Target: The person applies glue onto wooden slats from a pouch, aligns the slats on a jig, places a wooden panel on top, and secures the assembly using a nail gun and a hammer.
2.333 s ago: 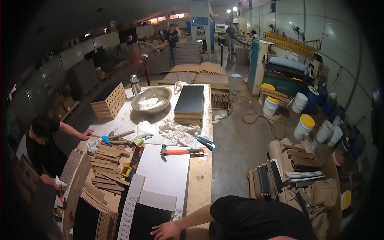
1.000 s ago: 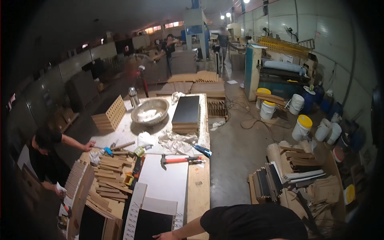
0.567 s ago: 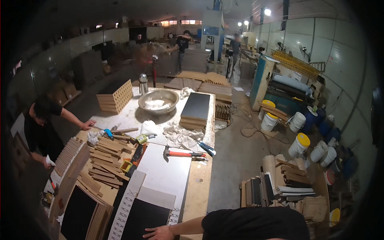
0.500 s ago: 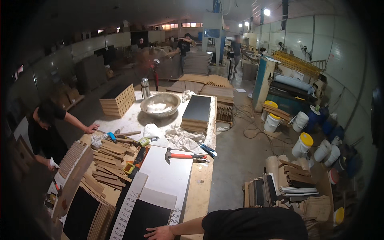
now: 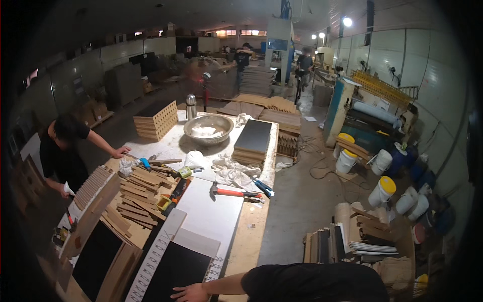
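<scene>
My right hand (image 5: 190,292) lies with spread fingers on a black panel (image 5: 177,267) at the table's near edge. My right forearm reaches in from the right in a black sleeve. Beside the panel on its left runs a long pale strip (image 5: 157,251) with dark crossed marks. A light grey piece (image 5: 198,244) sits at the panel's far end, and another marked strip (image 5: 215,267) shows along its right side. Under these is a white board (image 5: 214,209). A hammer with a red handle (image 5: 234,192) rests across that board's far end. My left hand is out of view.
Loose wooden strips (image 5: 138,199) cover the table's left side, near black-topped stacked panels (image 5: 98,261). A metal basin (image 5: 209,130), cloths (image 5: 231,171) and another panel stack (image 5: 251,138) stand farther back. A co-worker (image 5: 68,151) leans in at left. Buckets (image 5: 382,191) line the right floor.
The view has turned slightly, so most far things sit a little farther right. My right hand has slid slightly left in the picture and stays flat on the black panel.
</scene>
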`<move>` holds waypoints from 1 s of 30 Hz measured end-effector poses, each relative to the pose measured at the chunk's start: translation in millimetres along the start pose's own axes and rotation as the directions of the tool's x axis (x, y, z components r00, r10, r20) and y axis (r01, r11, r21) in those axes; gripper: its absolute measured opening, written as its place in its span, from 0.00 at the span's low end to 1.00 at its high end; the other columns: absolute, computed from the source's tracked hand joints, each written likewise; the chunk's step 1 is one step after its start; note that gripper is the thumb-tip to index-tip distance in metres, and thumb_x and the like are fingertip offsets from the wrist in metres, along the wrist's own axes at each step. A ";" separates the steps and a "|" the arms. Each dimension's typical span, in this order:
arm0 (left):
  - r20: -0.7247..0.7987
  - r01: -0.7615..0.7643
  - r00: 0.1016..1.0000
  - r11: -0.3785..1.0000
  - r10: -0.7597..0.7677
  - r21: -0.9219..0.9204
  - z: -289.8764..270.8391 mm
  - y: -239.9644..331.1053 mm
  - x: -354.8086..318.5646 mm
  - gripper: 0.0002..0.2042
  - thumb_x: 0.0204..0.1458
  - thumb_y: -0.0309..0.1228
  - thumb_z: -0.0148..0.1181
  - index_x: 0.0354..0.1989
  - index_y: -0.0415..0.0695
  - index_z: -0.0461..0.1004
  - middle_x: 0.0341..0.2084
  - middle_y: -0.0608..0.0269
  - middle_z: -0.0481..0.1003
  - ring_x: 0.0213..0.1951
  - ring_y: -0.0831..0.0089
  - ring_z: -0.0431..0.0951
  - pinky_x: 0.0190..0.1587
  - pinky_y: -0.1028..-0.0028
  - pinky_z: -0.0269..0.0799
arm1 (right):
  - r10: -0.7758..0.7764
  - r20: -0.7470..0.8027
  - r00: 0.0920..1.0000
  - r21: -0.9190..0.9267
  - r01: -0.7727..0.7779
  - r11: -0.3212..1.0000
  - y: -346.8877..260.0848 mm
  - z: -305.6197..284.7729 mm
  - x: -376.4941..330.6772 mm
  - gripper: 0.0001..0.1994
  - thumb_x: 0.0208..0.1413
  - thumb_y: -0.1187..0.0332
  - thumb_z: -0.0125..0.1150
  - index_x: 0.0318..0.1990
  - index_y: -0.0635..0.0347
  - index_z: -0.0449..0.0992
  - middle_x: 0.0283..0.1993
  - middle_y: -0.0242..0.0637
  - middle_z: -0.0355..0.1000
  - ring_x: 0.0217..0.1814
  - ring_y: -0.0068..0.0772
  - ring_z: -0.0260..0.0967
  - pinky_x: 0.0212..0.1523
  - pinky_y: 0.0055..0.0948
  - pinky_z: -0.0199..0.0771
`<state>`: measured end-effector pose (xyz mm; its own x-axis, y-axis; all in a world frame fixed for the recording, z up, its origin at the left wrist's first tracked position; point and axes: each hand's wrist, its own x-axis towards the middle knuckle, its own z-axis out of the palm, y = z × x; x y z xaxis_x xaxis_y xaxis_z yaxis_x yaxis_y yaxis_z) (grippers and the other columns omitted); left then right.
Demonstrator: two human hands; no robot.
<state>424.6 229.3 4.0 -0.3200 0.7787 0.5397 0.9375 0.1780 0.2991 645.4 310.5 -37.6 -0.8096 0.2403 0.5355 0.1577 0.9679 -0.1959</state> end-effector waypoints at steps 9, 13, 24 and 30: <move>0.173 -0.160 0.979 0.922 0.103 0.354 194.3 -234.1 -82.7 0.29 0.59 0.53 0.33 0.45 0.41 0.73 0.35 0.48 0.75 0.36 0.50 0.76 0.38 0.57 0.71 | 0.065 0.012 0.998 0.211 -0.066 0.975 -27.2 -14.1 38.5 0.14 0.51 0.56 0.57 0.35 0.57 0.66 0.43 0.45 0.65 0.54 0.52 0.61 0.51 0.70 0.56; 0.163 -0.116 0.985 0.932 0.063 0.345 158.0 -209.2 -76.7 0.28 0.59 0.53 0.33 0.46 0.41 0.72 0.35 0.47 0.75 0.37 0.50 0.75 0.39 0.56 0.70 | 0.001 0.010 1.000 0.267 -0.004 0.964 -29.7 1.0 53.3 0.13 0.51 0.57 0.56 0.33 0.56 0.66 0.41 0.44 0.64 0.52 0.51 0.61 0.52 0.70 0.55; 0.365 0.136 0.910 0.974 -0.196 0.183 13.2 -23.4 6.6 0.26 0.58 0.53 0.36 0.39 0.43 0.75 0.31 0.49 0.76 0.32 0.49 0.75 0.35 0.54 0.70 | 0.090 0.067 0.994 0.179 -0.101 0.979 -26.6 -7.4 41.7 0.16 0.51 0.54 0.56 0.39 0.56 0.69 0.48 0.45 0.65 0.59 0.53 0.58 0.54 0.68 0.55; 0.436 0.152 0.866 0.960 -0.244 0.237 1.9 -11.8 5.0 0.23 0.58 0.51 0.40 0.39 0.45 0.76 0.30 0.49 0.76 0.32 0.49 0.76 0.35 0.54 0.70 | 0.152 0.159 0.975 0.198 -0.183 0.963 -40.5 6.0 58.3 0.16 0.47 0.58 0.56 0.40 0.59 0.70 0.50 0.41 0.65 0.60 0.44 0.59 0.58 0.64 0.51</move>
<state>412.2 232.3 1.7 -0.4466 0.8932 0.0513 0.8835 0.4313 0.1826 588.4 284.8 -3.4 -0.8557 0.3701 0.3617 0.1878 0.8734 -0.4494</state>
